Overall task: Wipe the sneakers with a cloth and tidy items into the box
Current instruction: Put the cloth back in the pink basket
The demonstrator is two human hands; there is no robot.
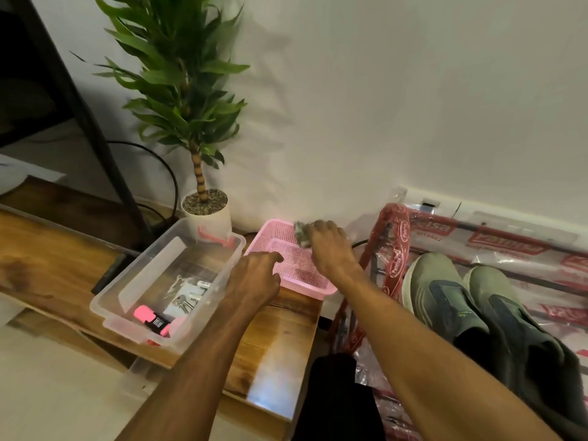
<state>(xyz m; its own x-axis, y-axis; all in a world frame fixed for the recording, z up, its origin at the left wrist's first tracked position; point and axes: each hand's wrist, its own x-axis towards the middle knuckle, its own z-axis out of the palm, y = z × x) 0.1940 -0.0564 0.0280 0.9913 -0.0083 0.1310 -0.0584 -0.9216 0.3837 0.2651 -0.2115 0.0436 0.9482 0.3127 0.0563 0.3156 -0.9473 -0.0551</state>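
Two olive-green sneakers (451, 300) with dark uppers lie side by side on a plastic-wrapped rack at the right. My right hand (329, 246) grips a crumpled grey cloth (300, 233) over the far side of a pink mesh basket (273, 232). My left hand (254, 275) rests at the near left rim of that basket, fingers bent, holding nothing that I can see. A clear plastic box (133, 281) stands left of the basket and holds a pink highlighter (149, 318), keys and batteries.
Box and basket sit on a low wooden bench (280, 345). A potted plant (206, 211) stands behind the box against the white wall. Black cables run along the floor at the left. The red-printed plastic wrap (394, 246) covers the metal rack.
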